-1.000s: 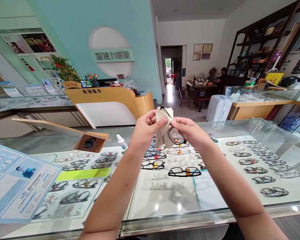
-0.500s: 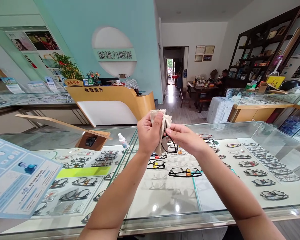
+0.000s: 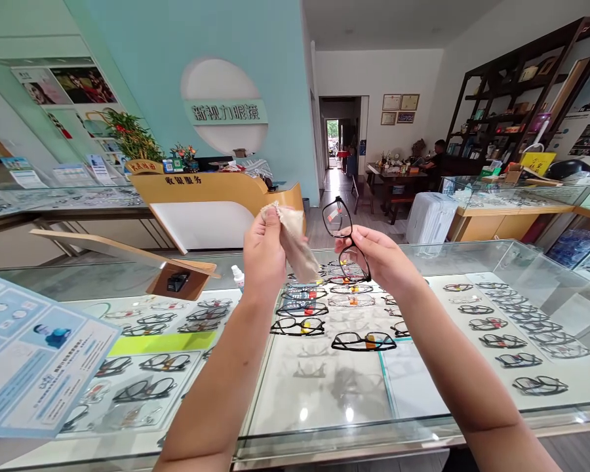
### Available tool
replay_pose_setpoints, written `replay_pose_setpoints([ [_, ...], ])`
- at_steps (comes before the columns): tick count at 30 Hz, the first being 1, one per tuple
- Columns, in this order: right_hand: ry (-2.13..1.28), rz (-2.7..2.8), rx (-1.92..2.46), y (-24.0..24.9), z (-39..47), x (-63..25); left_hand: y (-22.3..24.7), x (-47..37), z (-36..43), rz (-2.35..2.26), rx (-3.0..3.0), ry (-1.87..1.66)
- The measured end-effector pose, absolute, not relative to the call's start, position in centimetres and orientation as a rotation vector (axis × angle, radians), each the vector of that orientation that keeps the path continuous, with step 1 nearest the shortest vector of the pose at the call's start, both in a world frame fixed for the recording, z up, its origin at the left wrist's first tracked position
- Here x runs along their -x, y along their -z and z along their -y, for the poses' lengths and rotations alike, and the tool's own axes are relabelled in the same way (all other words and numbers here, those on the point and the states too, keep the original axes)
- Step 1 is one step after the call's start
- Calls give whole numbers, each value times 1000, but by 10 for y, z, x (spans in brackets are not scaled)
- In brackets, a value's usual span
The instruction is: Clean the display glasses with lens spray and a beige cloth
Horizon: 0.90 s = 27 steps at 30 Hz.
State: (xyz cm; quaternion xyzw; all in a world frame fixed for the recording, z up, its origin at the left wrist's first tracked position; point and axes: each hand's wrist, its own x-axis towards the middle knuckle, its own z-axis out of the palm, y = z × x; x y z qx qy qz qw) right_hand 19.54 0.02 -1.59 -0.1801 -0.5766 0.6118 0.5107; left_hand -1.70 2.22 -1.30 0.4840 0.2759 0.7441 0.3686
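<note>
A crumpled beige cloth hangs from my left hand, whose fingers and thumb pinch its upper end. To the right, my right hand grips black-framed glasses near the bridge. The glasses are turned on end, one lens above the other, and a small red-and-white sticker shows on the upper lens. Cloth and glasses are apart, both held above the glass display case. Beneath them, rows of dark-framed glasses lie inside the case.
A white spray bottle stands left of my left forearm. Further left are a tilted wooden stand and a blue leaflet. Beyond the case are a yellow-and-white counter, a wrapped suitcase and a seated person.
My hands have separated. The left one has moved left with the cloth, off the glasses. The glasses, formerly partly wrapped in cloth, now show both lenses in my right hand.
</note>
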Motion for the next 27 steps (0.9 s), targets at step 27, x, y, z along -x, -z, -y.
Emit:
replay_pose_setpoints([
  [27, -93, 2061, 903, 30, 18, -168, 4, 8, -4, -503, -956, -1440],
])
